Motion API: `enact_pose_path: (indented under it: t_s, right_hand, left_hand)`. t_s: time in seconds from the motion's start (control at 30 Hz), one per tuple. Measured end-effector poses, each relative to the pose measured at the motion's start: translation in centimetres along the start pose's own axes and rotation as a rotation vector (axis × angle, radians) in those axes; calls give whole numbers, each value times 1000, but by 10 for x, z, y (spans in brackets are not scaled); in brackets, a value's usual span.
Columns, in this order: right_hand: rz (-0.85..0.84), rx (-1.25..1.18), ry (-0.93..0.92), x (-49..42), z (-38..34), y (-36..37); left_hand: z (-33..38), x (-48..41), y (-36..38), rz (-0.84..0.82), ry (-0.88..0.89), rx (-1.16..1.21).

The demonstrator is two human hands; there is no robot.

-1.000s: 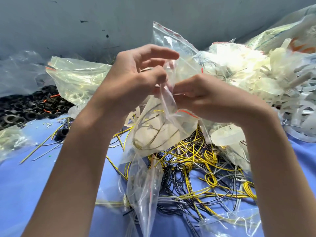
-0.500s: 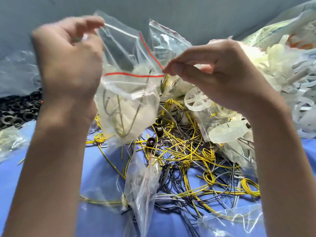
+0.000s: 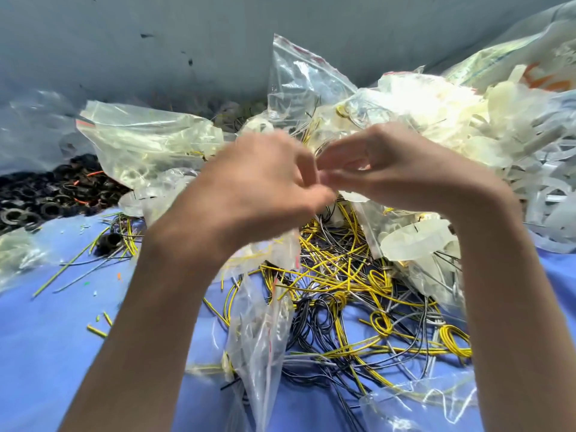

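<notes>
My left hand (image 3: 258,188) and my right hand (image 3: 389,173) meet fingertip to fingertip above the wire pile, both with curled fingers. Between them they pinch the top of a small clear zip bag (image 3: 280,251), which hangs blurred under my left hand, mostly hidden by it. Its contents cannot be made out now. My left hand is motion-blurred.
A tangle of yellow and black wires (image 3: 343,275) lies on the blue table cover (image 3: 46,353). Black rings (image 3: 46,198) are heaped at the left. Bags of white plastic parts (image 3: 467,135) pile up at the right and back. Another clear bag (image 3: 258,338) lies in front.
My hands were apart, stretching the bag's red-lined mouth up high. They have dropped and come together at the centre, and the bag now hangs under my left hand.
</notes>
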State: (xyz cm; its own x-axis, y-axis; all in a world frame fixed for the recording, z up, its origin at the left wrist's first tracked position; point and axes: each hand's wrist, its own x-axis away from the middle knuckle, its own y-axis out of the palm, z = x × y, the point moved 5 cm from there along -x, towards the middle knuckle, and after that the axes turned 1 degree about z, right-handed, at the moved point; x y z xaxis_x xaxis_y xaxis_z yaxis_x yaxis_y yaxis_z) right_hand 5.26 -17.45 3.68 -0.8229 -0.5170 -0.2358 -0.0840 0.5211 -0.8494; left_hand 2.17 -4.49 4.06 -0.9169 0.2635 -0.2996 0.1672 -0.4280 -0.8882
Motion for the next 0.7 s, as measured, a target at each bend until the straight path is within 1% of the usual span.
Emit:
enact_pose_path:
  t_s: [0.03,0.07,0.1,0.13,0.23,0.37,0.47,0.53,0.6,0.67,0.7]
  right_hand:
    - [-11,12,15,0,3,0]
    - [-24,24,34,1,7,0]
    - [-40,38,55,2,11,0]
    - [-55,55,74,3,14,-1]
    - [-78,88,115,6,20,-2]
    - [-87,85,125,7,22,-4]
    - [-84,87,129,7,21,-4]
    - [-88,86,130,7,21,-4]
    - [-94,96,124,7,21,-3]
    - [-100,85,115,7,21,-4]
    - [-103,57,106,6,19,-5]
  left_hand:
    - [6,3,14,-232,42,-19]
    - [12,9,28,-422,79,-84]
    - [16,14,40,-529,112,-171]
    - [18,17,51,-556,130,-261]
    - [21,14,72,-473,100,-442]
    - [8,11,90,-550,-19,-462]
    - [-4,8,96,-581,-59,-445]
    - [-6,7,96,-605,-31,-403]
    - [-2,6,90,-621,74,-318]
    - [5,4,76,-576,187,-158]
    - [9,2,67,-531,217,-26]
